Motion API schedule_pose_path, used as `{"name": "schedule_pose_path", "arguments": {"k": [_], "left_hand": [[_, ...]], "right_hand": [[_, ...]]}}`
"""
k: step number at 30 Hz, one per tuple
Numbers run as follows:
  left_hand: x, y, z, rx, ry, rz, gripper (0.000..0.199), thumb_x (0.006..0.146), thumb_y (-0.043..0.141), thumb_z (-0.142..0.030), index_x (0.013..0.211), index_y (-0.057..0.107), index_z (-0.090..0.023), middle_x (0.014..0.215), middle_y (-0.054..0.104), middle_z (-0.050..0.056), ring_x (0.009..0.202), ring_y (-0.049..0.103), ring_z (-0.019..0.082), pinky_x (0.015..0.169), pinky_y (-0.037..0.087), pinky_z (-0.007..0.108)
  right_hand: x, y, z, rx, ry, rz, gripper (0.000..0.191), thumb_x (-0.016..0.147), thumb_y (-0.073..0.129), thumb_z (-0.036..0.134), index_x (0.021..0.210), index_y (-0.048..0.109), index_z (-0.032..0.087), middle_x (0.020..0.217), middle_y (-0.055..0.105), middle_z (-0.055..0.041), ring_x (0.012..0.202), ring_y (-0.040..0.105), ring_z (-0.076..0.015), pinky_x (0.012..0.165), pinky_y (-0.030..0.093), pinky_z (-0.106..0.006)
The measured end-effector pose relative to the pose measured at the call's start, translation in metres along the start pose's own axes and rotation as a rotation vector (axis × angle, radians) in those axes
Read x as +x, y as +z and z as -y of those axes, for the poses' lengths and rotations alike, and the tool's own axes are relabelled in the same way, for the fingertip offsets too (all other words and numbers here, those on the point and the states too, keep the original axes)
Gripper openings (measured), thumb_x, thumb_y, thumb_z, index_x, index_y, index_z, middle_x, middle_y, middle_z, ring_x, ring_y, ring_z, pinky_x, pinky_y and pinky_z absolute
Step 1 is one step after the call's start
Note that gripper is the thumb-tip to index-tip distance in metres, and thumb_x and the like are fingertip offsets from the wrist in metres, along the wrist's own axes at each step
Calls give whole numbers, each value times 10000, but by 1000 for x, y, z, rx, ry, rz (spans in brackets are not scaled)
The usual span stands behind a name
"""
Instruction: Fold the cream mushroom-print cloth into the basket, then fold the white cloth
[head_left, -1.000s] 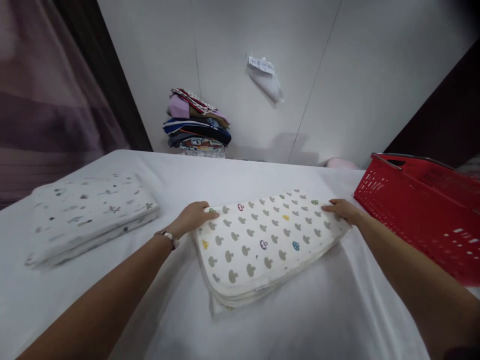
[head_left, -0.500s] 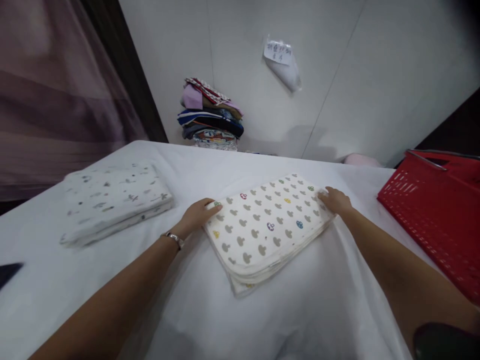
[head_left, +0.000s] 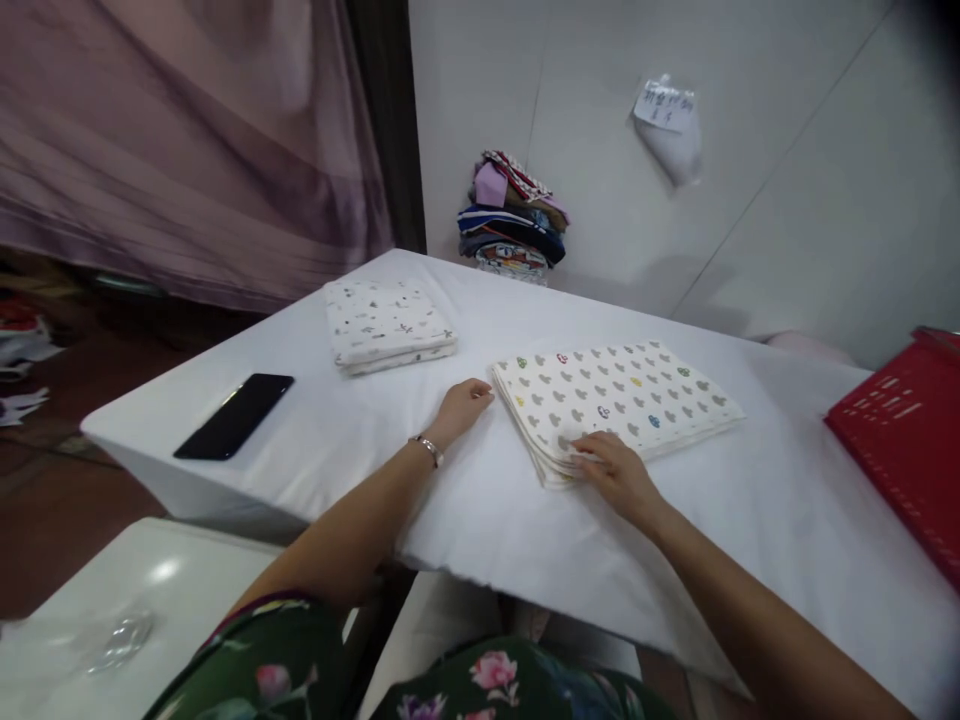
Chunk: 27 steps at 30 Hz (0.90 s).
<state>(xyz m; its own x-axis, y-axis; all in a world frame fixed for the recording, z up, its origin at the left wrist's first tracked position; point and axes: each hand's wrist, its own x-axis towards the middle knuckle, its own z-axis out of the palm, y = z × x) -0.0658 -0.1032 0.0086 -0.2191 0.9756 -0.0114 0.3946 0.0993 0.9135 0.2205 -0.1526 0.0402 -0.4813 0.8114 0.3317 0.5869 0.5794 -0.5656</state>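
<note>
closest to me, well below both sets of fingers, green floral clothing (head_left: 491, 672) covers the person's lap and upper left arm. a glossy white surface (head_left: 225, 560) lies low and to the left of the left fingers. above the lap comes the table, draped in a white tablecloth (head_left: 600, 560), and both forearms reach over it.

the right hand (head_left: 611, 475) is at the near left corner of a folded mushroom-print cloth (head_left: 622, 395). its thumb and fingers sit close together on that corner; i can't tell whether they pinch a layer or only rest there. the rest of the cloth spreads flat on the table, beyond and to the right of these fingers.

the left hand (head_left: 459, 408), a bracelet (head_left: 429, 450) at its wrist, has its fingers loosely curled, with little room by the thumb and nothing seen in them. the fingertips are just beside the cloth's left edge; whether they touch it is unclear.

well left of the left fingers lies a black smartphone (head_left: 234, 418). beyond them, slightly left, is a second folded cloth (head_left: 390, 325) with small grey prints. well right of the right fingers stands a red basket (head_left: 900, 430). farthest beyond the fingers, clothes (head_left: 514, 220) are stacked against a pale wall (head_left: 810, 230).
</note>
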Motion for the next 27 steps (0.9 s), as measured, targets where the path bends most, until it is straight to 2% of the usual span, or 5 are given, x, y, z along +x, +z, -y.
{"name": "schedule_pose_path", "arguments": {"k": [3, 9, 13, 19, 27], "left_hand": [[-16, 3, -2, 102, 74, 20, 170, 739, 570, -302, 838, 648, -188, 822, 678, 19, 760, 605, 150, 699, 463, 259], [-34, 8, -13, 359, 240, 130, 149, 781, 524, -261, 812, 660, -211, 862, 686, 10, 799, 601, 163, 710, 442, 267], [-35, 9, -13, 475, 319, 141, 168, 803, 491, -246, 833, 655, -221, 904, 674, 16, 834, 590, 172, 696, 424, 273], [-30, 9, -5, 509, 363, 113, 182, 822, 473, -259, 853, 649, -220, 888, 652, 20, 837, 578, 175, 687, 412, 280], [-31, 13, -7, 418, 408, 125, 205, 844, 480, -272, 934, 663, -250, 977, 635, 10, 905, 568, 164, 743, 427, 271]], "right_hand": [[3, 17, 20, -119, 43, 53, 247, 833, 537, 372, 1014, 639, 239, 972, 628, -69, 944, 554, -229, 799, 460, -352], [12, 31, 24, -265, 129, 102, 184, 818, 543, 344, 892, 661, 224, 850, 605, -49, 880, 539, -211, 782, 420, -323], [11, 36, 25, -157, 158, 67, 214, 852, 477, 331, 815, 657, 220, 774, 593, -32, 819, 545, -192, 726, 412, -297], [4, 45, 16, 88, 306, -101, 238, 842, 482, 386, 756, 608, 203, 685, 588, -13, 661, 537, -170, 622, 411, -278], [3, 48, 24, -101, 116, -91, 228, 864, 453, 330, 955, 630, 218, 911, 619, -61, 880, 554, -210, 797, 441, -339]]}}
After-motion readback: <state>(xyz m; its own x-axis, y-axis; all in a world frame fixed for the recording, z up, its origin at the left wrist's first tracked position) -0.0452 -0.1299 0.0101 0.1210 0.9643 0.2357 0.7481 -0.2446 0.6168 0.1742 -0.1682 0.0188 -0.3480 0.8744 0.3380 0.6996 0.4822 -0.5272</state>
